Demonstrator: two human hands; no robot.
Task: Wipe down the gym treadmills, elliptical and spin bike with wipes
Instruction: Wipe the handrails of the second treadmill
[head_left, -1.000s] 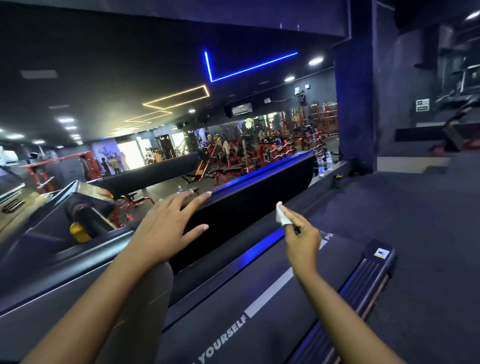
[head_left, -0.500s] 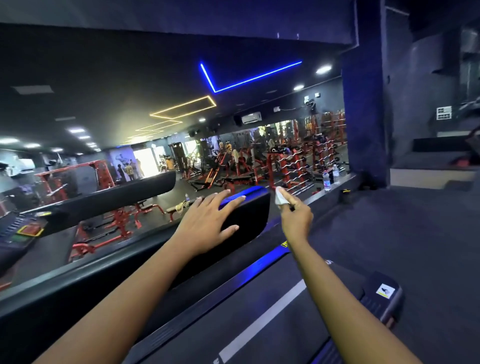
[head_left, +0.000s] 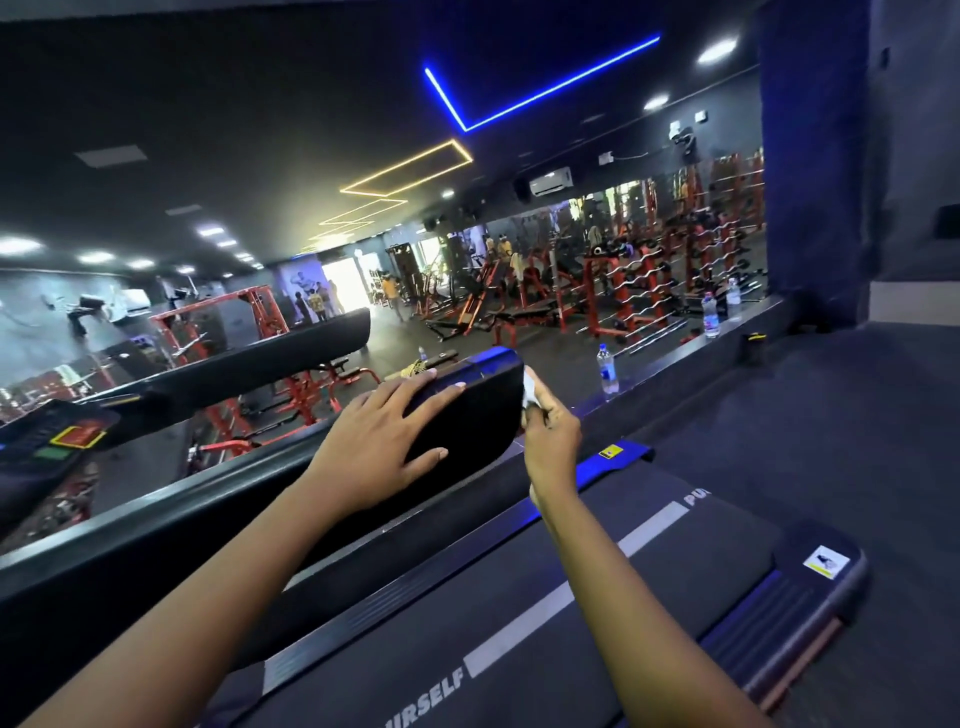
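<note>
**Fingertips (head_left: 543, 406) pinch small white wipe (head_left: 528, 388) against padded black handrail (head_left: 467, 421)**

Underneath runs the dark treadmill with its grey-striped belt (head_left: 519, 597). The left hand (head_left: 374, 447) stays flat on the handrail's top, fingers spread. The right hand (head_left: 550, 436), just short of the rail half a second ago, now holds the wipe touching its rounded end.

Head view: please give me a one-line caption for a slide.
Left hand rests on the treadmill's black padded side rail while the right hand presses a small white wipe against its end.
</note>
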